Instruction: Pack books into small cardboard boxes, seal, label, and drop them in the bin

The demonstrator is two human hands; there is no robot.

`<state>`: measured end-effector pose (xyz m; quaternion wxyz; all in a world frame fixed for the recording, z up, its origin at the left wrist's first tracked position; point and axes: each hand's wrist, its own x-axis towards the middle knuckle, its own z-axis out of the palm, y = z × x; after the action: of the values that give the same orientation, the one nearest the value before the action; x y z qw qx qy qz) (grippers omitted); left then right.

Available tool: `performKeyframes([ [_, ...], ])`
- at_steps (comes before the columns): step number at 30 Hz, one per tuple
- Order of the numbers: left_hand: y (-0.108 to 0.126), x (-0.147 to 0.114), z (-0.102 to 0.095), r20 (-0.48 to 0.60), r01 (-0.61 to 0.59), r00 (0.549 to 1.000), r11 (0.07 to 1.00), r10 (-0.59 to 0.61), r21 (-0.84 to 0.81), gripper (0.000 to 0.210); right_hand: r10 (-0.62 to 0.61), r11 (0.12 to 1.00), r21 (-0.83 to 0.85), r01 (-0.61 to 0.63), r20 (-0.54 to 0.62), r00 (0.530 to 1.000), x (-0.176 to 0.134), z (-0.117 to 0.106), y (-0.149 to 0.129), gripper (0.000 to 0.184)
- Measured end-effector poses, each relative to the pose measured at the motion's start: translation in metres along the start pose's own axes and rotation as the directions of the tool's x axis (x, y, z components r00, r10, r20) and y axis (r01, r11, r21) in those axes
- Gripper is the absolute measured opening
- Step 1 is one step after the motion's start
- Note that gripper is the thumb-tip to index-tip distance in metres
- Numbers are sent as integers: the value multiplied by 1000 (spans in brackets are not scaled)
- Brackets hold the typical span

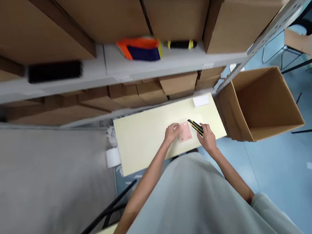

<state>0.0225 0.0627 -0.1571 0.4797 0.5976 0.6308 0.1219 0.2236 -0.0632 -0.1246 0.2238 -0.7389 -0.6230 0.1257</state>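
Observation:
A box cutter (195, 127) with a black and yellow body is gripped in my right hand (208, 138), its blade end pointing up and left, over the right side of the pink packet. The small, flat, pinkish packet (185, 132) has a pale label at its top and a small dark printed mark near its lower left. My left hand (171, 133) has its fingers curled together at the packet's left edge and appears to pinch it; the fingertips are slightly blurred.
Beneath my hands is a pale yellow table (143, 132) with a white slip (201, 100) at its far edge. An open cardboard box (229, 114) stands to the right. The shelf (86, 74) ahead carries cartons, an orange and blue item (142, 51) and a black-yellow tool (181, 44).

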Motion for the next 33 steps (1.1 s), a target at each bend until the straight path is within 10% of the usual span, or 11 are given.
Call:
performKeyframes([
  [4, 73, 9, -17, -104, -267, 961, 957, 256, -110, 23, -128, 984, 105, 145, -153, 980, 96, -36, -8, 32],
  [9, 163, 43, -52, -321, -557, 800, 826, 508, -81, 34, -310, 939, 69, 336, -249, 917, 223, -81, -29, 31],
  [17, 225, 94, -78, -359, -540, 761, 834, 540, 109, 47, -406, 908, -99, 406, 30, 914, 351, -103, -56, 36],
  [26, 130, 59, -38, -341, -413, 848, 909, 405, 53, 38, -461, 887, -78, 455, -98, 882, 370, -92, -44, 34],
  [29, 66, 38, -23, -312, -240, 922, 971, 229, 5, 39, -441, 888, 47, 457, -187, 878, 325, -70, -3, 37],
  [33, -25, -6, 0, -234, 62, 970, 998, -66, -25, 43, -212, 959, 194, 206, 7, 977, 214, -8, 85, 41],
])
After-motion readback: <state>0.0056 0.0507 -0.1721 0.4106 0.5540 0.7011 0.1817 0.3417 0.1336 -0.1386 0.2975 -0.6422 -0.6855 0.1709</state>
